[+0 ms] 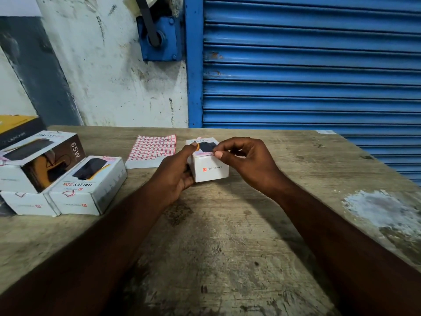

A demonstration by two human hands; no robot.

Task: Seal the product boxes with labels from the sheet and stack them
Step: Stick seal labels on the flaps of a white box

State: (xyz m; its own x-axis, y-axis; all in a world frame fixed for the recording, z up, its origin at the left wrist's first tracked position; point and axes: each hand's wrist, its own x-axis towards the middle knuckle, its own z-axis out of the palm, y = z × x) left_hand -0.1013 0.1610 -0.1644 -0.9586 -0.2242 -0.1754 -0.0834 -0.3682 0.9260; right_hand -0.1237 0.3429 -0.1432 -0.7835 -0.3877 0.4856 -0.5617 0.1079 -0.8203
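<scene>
a small white portronics box (210, 169) sits at the middle of the worn wooden counter (227, 236), its logo face turned to the person, and i cannot tell whether its base rests on the wood or is just off it. the left hand (175, 172) grips its left side, fingers (186, 179) curled under and round it, thumb laid over the top. the right hand (248, 160) comes in from the other side with its fingers narrow, thumb and forefinger pinching the end of a pink-edged label (204, 153) that lies along the box's top front edge, the other fingers loosely curled behind. just beyond the box and a little to its left lies the label sheet (152, 148), flat on the counter, a grid of red-bordered labels with a plain white strip at its near side. well apart at the left edge of the counter stand more boxes: a halley 20k box (91, 188) lying flat with its print upside down to the person, a white box (27, 202) touching it on its left, and a 65w box (38, 156) stacked on top of those two, tilted. behind that one is a black and yellow box (18, 128), partly cut off by the edge of view. a blue roller shutter (307, 65) closes off the far side beyond the counter, next to a scuffed pale wall (109, 76).
</scene>
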